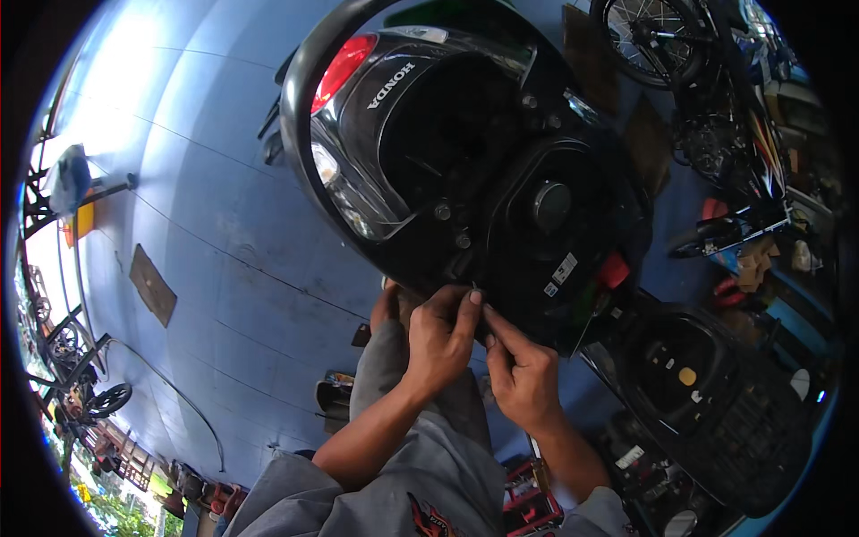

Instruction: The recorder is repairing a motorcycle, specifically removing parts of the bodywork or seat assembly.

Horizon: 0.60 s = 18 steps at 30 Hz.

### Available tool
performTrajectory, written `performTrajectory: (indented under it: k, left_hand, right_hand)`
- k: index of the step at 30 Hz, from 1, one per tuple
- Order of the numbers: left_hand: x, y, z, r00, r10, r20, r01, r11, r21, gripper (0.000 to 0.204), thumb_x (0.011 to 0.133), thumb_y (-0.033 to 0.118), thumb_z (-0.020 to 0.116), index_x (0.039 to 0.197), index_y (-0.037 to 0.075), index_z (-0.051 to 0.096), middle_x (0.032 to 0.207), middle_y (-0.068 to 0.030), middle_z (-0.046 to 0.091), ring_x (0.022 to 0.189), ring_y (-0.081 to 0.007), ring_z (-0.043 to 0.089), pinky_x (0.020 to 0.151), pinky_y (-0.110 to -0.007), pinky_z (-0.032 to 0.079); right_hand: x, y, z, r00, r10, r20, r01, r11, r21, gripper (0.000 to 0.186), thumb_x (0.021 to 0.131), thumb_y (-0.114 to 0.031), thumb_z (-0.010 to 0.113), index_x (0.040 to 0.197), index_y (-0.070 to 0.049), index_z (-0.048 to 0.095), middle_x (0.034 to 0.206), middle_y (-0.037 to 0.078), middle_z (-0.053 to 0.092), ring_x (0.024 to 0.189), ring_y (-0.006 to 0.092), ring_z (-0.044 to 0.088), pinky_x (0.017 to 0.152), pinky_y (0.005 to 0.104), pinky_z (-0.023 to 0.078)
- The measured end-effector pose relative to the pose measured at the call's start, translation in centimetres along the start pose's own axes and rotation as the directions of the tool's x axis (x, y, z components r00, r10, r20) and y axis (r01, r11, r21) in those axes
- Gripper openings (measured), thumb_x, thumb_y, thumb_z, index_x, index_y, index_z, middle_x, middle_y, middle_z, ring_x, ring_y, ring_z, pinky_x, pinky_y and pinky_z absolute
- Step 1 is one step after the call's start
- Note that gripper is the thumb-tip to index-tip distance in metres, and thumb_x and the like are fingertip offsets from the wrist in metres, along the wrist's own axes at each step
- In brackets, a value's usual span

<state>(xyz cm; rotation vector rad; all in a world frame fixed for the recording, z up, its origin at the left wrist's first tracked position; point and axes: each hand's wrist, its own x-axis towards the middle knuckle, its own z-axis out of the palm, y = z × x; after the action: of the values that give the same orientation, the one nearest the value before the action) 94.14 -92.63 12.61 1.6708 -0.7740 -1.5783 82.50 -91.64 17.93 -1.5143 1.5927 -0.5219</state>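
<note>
The black scooter (429, 98) fills the upper middle, its tail with a red light (344, 72) at the far left of it. My left hand (438, 336) is closed at the scooter's lower side edge, thumb and index finger pinched together. Whatever lies between those fingertips is too small to make out. Close beside it, my right hand (523, 376) has its index finger reaching to the left fingertips, the other fingers curled. Any thing in its grip is hidden. Above the hands sits a round fuel cap (551, 205) in a black panel.
A black grab rail (295, 125) curves round the scooter's tail. To the lower right is a black seat-like part (743, 421) with a hollow. Another motorcycle (707, 134) stands at the upper right. A brown cardboard piece (153, 285) lies on the blue floor (242, 224); a red tool rack (528, 497) is near me.
</note>
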Motion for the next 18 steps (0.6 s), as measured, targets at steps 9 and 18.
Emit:
performTrajectory:
  k: [9, 18]
  left_hand:
    - [0.3, -0.4, 0.1, 0.999, 0.048, -0.014, -0.045, 0.979, 0.200, 0.022, 0.090, 0.019, 0.065, 0.084, -0.003, 0.065, 0.060, -0.0084, 0.062, 0.054, -0.0094, 0.058, 0.049, -0.027, 0.043]
    - [0.6, 0.3, 0.6, 0.998, 0.031, -0.063, -0.018, 0.982, 0.190, 0.022, 0.089, 0.018, 0.067, 0.081, -0.002, 0.065, 0.056, -0.0063, 0.059, 0.050, -0.0085, 0.052, 0.048, -0.026, 0.040]
  right_hand:
    - [1.4, -1.0, -1.1, 0.790, 0.568, 0.232, -0.612, 0.698, 0.372, 0.030, 0.094, -0.005, 0.052, 0.121, 0.004, 0.060, 0.061, 0.002, 0.056, 0.051, 0.0043, 0.047, 0.045, 0.0220, 0.038]
    - [1.9, -0.4, -1.4, 0.822, 0.508, 0.255, -0.569, 0.747, 0.345, 0.029, 0.094, -0.005, 0.052, 0.121, 0.003, 0.061, 0.059, 0.000, 0.054, 0.051, 0.0042, 0.047, 0.045, 0.0214, 0.037]
